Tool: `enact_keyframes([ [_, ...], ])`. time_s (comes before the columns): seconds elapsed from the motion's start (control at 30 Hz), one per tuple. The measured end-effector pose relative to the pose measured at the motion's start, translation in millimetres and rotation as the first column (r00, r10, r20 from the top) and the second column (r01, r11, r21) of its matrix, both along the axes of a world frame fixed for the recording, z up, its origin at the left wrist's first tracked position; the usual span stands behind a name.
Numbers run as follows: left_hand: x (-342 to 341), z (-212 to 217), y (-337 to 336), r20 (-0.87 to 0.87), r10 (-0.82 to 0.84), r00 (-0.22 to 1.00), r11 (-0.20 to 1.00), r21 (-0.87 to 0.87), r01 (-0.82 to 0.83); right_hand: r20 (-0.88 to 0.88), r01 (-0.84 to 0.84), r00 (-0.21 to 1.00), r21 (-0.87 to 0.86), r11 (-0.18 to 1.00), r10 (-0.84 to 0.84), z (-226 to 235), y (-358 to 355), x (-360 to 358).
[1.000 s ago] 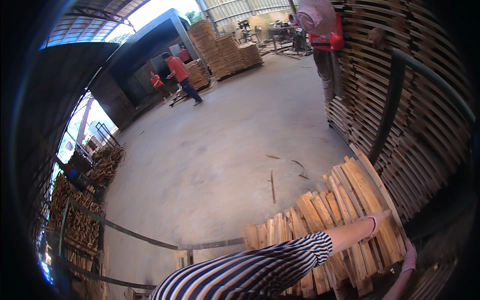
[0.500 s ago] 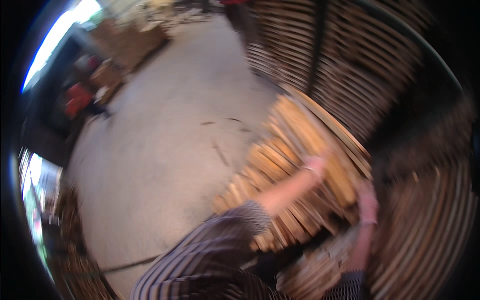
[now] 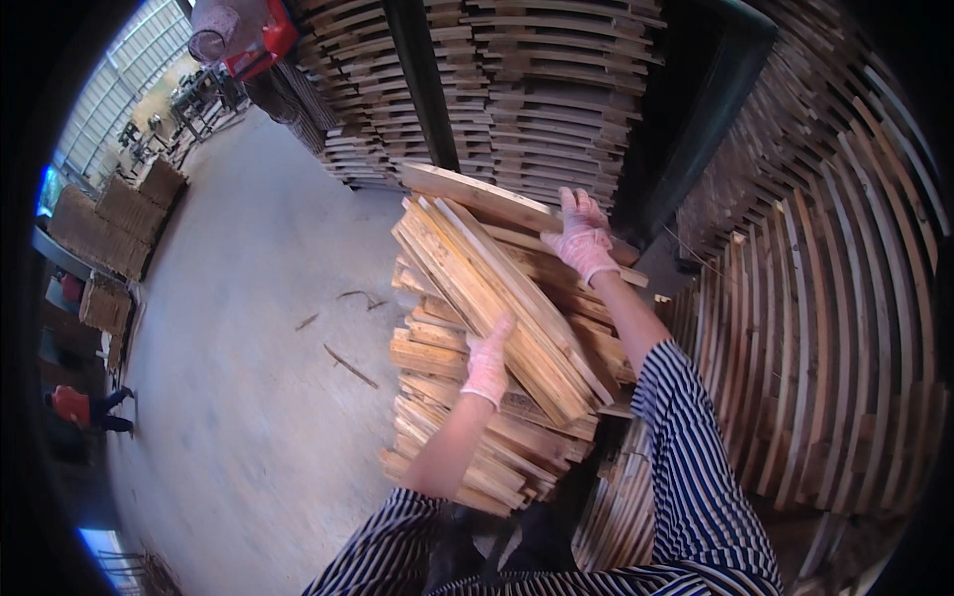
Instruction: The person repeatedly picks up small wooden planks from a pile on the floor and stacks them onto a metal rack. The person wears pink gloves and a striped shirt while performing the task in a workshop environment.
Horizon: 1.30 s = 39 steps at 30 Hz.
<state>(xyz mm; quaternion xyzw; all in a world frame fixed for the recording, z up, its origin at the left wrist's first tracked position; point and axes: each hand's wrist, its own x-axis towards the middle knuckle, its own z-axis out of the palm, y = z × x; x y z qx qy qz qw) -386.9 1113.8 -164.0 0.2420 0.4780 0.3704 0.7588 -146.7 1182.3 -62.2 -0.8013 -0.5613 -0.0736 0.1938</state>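
Observation:
A stack of short, light-brown wooden boards (image 3: 432, 355) rises in front of me. Several boards lie together as a bundle (image 3: 497, 303), slanting across its top. My left hand (image 3: 487, 366), in a thin pinkish see-through glove, grips the bundle's near left side. Its thumb points up along the wood, and its other fingers are partly hidden. Behind the bundle, a wider board (image 3: 477, 191) lies at another angle. My right hand (image 3: 582, 238), gloved the same way, is at this board's right part with fingers stretched out and apart.
Tall racks of stacked wooden slats (image 3: 556, 94) stand behind, with a dark green post (image 3: 422, 84). More slats (image 3: 795, 348) curve along the right. A person in red (image 3: 263, 45) is at the upper left, another person (image 3: 79, 407) far left. Wood scraps (image 3: 350, 366) lie on the concrete floor (image 3: 248, 298).
The view has swung and sharpened, placing the stack nearer the middle. My right hand has gone from the bundle's near right end to the board behind. My left hand stays at the bundle.

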Motion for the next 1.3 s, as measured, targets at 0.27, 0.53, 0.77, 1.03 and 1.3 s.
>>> enact_keyframes([
  [0.27, -8, 16, -6, -0.004, 0.111, 0.994, 0.988, 0.109, -0.110, -0.303, -0.237, 0.950, -0.563, 0.792, 0.069, -20, 62, 49],
  [0.53, -17, 14, -2, 0.027, 0.037, 0.999, 0.997, 0.065, -0.038, 0.073, -0.129, 0.969, -0.668, 0.733, 0.237, 87, 43, 0],
  [0.77, -30, -3, -3, 0.228, -0.061, 0.972, 0.997, -0.026, 0.069, -0.629, -0.504, 0.772, -0.520, 0.690, 0.090, 32, -43, -9],
  [1.03, -101, -20, -32, 0.274, -0.200, 0.941, 0.959, -0.142, 0.245, -0.820, -0.371, 0.541, -0.431, 0.823, -0.185, 11, -172, -104],
  [1.3, -226, -46, -126, 0.184, -0.331, 0.925, 0.913, -0.184, 0.363, -0.771, -0.146, -0.620, -0.070, 0.987, -0.146, -97, -333, -222],
])
